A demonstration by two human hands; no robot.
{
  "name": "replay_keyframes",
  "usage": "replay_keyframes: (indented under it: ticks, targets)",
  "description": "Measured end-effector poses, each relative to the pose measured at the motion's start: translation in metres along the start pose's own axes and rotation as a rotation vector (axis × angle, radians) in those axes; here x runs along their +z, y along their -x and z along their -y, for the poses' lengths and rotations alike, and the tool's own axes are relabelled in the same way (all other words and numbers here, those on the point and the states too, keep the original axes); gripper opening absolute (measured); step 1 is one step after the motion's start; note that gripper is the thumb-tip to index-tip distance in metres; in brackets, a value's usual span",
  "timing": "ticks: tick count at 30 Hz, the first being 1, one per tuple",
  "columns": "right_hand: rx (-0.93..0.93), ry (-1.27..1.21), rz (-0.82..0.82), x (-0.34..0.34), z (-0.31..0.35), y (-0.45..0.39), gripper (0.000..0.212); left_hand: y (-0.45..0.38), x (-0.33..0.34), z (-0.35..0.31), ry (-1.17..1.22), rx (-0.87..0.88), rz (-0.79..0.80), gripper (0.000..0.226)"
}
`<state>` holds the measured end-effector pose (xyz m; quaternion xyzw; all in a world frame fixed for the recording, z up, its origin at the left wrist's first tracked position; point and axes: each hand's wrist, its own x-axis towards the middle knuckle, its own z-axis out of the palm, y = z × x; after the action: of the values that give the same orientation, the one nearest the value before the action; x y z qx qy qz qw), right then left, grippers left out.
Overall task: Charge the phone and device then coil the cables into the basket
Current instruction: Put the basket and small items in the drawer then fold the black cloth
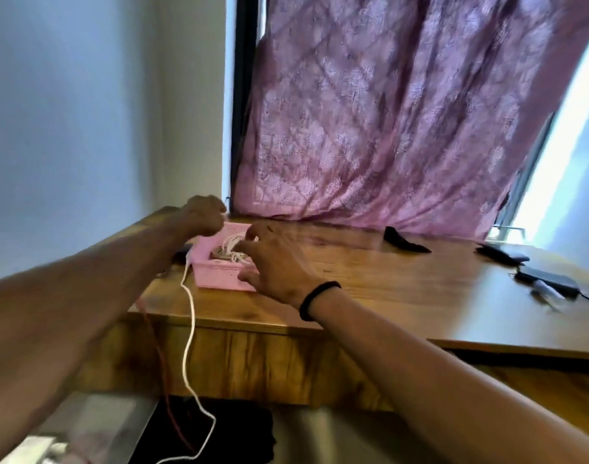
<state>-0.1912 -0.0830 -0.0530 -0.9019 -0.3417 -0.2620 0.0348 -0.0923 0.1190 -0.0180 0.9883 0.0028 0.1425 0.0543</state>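
The pink basket [219,274] sat on the wooden surface [386,283], white cable [189,329] coiled inside and trailing off. Right hand [276,262] fingers [252,233] spread over the coil; left hand [202,214] curled behind the basket, grip unclear.

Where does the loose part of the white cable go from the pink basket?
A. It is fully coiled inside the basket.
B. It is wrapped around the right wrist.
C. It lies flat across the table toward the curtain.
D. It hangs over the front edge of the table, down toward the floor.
D: the white cable leaves the pink basket, crosses the table edge and drops below.
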Motion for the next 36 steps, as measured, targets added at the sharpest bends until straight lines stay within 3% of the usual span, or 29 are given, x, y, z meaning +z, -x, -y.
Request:
replay_keyframes:
  ticks: [3, 7, 11, 22, 28, 33, 36]
  targets:
    - [-0.136, 0.056, 0.063, 0.014, 0.000, -0.015, 0.032, -0.013, 0.001, 0.005, 0.021, 0.136, 0.054, 0.041]
    - [-0.158, 0.004, -0.015, 0.025, -0.011, -0.015, 0.019, -0.037, 0.012, -0.001, 0.039, 0.213, 0.081, 0.032]
    - [-0.128, -0.031, -0.060, 0.022, -0.030, -0.005, 0.014, -0.051, 0.014, -0.012, 0.109, 0.204, 0.032, 0.018]
    - [-0.161, -0.038, -0.126, -0.023, -0.111, 0.080, 0.012, -0.039, 0.010, -0.070, 0.310, 0.250, 0.051, 0.025]
    - [0.100, -0.014, -0.149, -0.101, -0.180, 0.165, 0.017, -0.009, -0.009, -0.149, 0.629, 0.239, 0.170, 0.019]
    - [0.464, -0.083, -0.150, -0.158, -0.233, 0.254, 0.029, 0.038, -0.011, -0.243, 0.970, 0.258, 0.501, 0.020]
    - [0.669, -0.193, -0.125, -0.181, -0.252, 0.300, 0.029, 0.068, -0.010, -0.293, 1.090, 0.273, 0.578, 0.013]
